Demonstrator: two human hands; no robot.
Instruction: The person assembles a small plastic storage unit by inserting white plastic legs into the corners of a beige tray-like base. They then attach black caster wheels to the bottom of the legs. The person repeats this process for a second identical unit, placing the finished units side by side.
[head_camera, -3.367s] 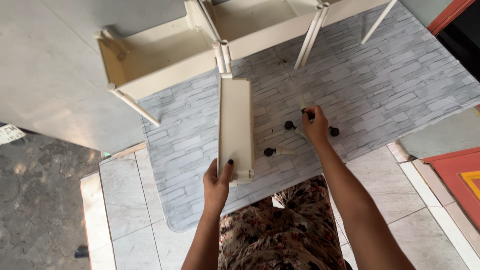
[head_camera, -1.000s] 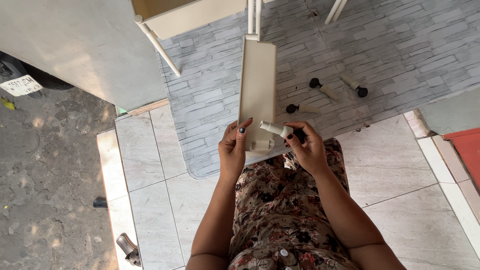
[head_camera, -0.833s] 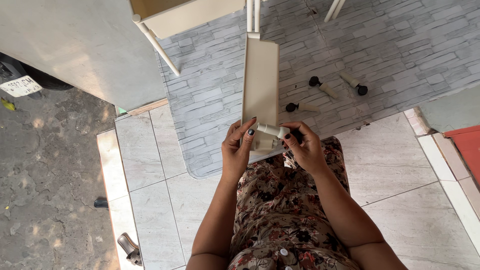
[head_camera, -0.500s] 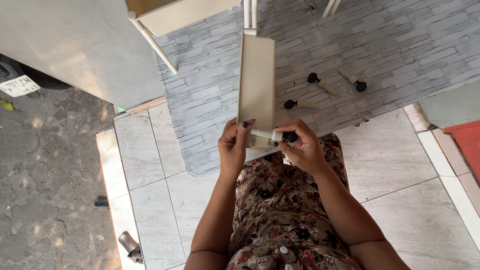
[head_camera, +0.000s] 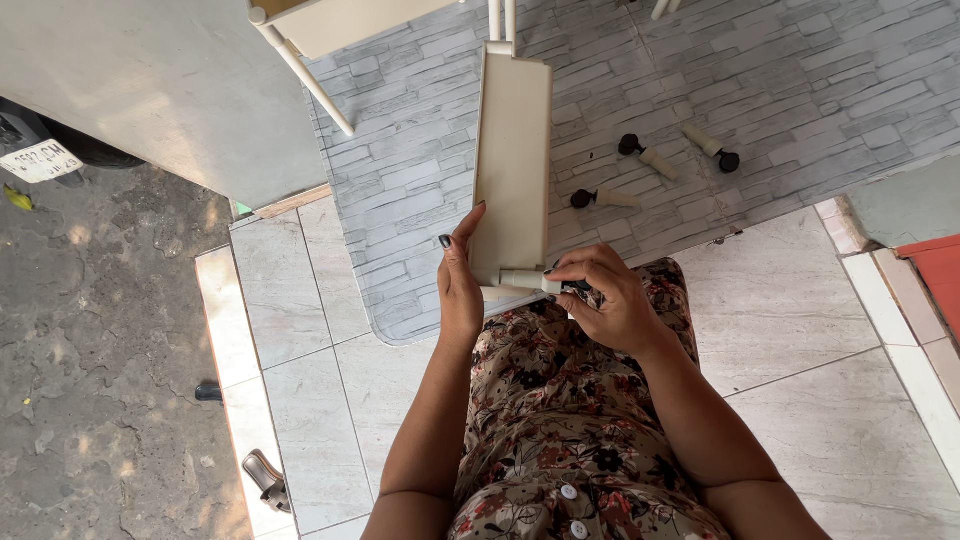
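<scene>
My left hand (head_camera: 459, 284) grips the near end of a long cream shelf panel (head_camera: 513, 160) that stretches away from me toward a cream shelf unit (head_camera: 335, 20). My right hand (head_camera: 607, 303) holds a cream caster leg with a black wheel (head_camera: 528, 281), its cream end pressed against the panel's near end. Three more caster legs lie on the grey stone-patterned mat (head_camera: 400, 180): one (head_camera: 598, 198) close to the panel, another (head_camera: 644, 154) behind it, and a third (head_camera: 711, 146) to the right.
White tubes of the shelf unit (head_camera: 305, 77) stick out over the mat. A grey slab (head_camera: 130, 90) lies at the upper left. Pale floor tiles (head_camera: 810, 340) surround me, with a red mat (head_camera: 935, 275) at the right and a sandal (head_camera: 268, 478) at the lower left.
My right hand picked a caster leg off the mat and brought it to the panel's near end. Over the last second, both hands and the panel shifted only slightly.
</scene>
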